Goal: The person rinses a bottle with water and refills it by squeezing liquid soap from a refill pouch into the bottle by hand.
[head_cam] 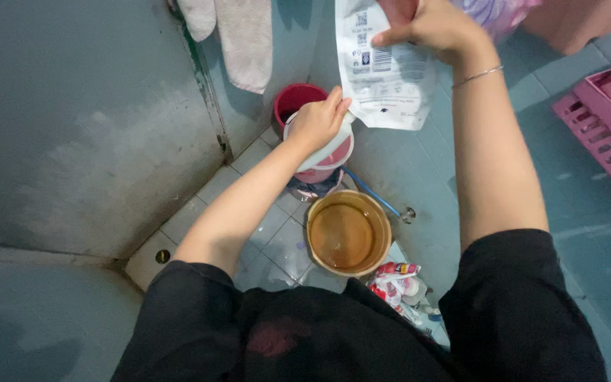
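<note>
My right hand (429,27) grips the top of a white plastic refill pouch (385,71) held up in the air. My left hand (317,122) pinches the pouch's lower left corner, over a pink and white container (328,159) on the tiled floor. Below it stands a yellowish bucket (348,233) filled with brownish water. A thin bracelet (476,76) circles my right wrist.
A dark red bucket (297,100) stands behind the pink container near the wall. A pale towel (245,39) hangs above. A pink plastic rack (606,124) is at the right. Colourful packets (399,281) lie by the yellowish bucket. A blue hose (373,194) runs along the floor.
</note>
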